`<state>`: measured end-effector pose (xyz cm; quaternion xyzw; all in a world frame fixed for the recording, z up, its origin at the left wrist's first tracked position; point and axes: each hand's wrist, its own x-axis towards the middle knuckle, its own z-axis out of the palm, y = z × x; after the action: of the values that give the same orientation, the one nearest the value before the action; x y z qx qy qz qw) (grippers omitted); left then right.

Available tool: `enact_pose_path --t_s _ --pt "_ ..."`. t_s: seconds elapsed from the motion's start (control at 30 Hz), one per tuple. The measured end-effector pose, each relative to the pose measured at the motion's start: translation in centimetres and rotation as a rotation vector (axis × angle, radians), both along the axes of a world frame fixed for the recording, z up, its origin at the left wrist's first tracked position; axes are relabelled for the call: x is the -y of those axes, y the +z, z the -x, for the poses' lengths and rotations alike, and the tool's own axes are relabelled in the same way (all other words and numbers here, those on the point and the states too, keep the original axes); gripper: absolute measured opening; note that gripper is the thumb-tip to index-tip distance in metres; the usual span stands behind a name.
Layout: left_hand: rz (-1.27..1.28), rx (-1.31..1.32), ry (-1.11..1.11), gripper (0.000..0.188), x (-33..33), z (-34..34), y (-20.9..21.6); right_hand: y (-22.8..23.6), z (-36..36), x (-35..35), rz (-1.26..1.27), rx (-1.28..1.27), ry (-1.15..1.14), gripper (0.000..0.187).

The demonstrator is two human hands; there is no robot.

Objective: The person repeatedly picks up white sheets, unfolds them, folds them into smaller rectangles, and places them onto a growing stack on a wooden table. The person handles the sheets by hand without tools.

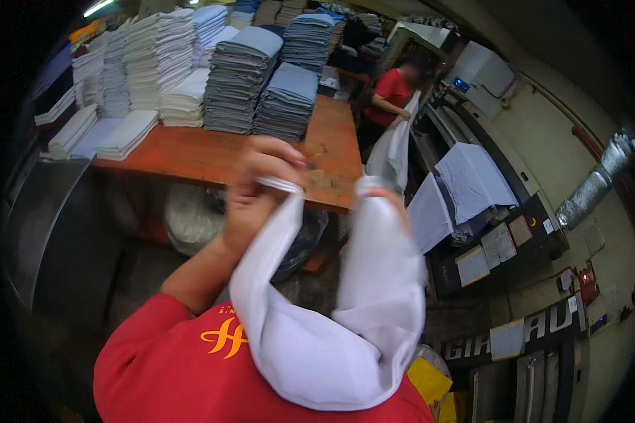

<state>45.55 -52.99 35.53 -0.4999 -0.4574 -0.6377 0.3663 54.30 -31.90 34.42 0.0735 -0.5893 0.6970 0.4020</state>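
A white cloth (324, 352) hangs in a loose U in front of my red shirt, its two upper ends raised. My left hand (261, 173) is closed on one end, pinching its edge between thumb and fingers. Higher on the other side, my right hand (391, 201) grips the second end; the cloth covers most of this hand, and motion blurs it. The lower fold sags between both hands, near my chest.
Stacks of folded white cloths (176, 56) and grey-blue cloths (240, 84) stand on an orange table (335, 134) ahead. A co-worker in red (391, 95) handles a long white cloth beside a roller machine (466, 127). Clear plastic bundles (190, 218) lie under the table.
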Motion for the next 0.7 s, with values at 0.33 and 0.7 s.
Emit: enact_pose_path --t_s 0.33,0.7 --pt "0.163 0.842 -0.916 0.014 -6.0 -2.6 -1.8 -0.3 -2.0 2.5 -0.46 -0.053 -0.149 0.02" --pt "0.557 0.834 -0.343 0.023 -3.8 1.5 -1.1 0.3 -3.1 -2.9 -1.65 -0.344 -0.275 0.025"
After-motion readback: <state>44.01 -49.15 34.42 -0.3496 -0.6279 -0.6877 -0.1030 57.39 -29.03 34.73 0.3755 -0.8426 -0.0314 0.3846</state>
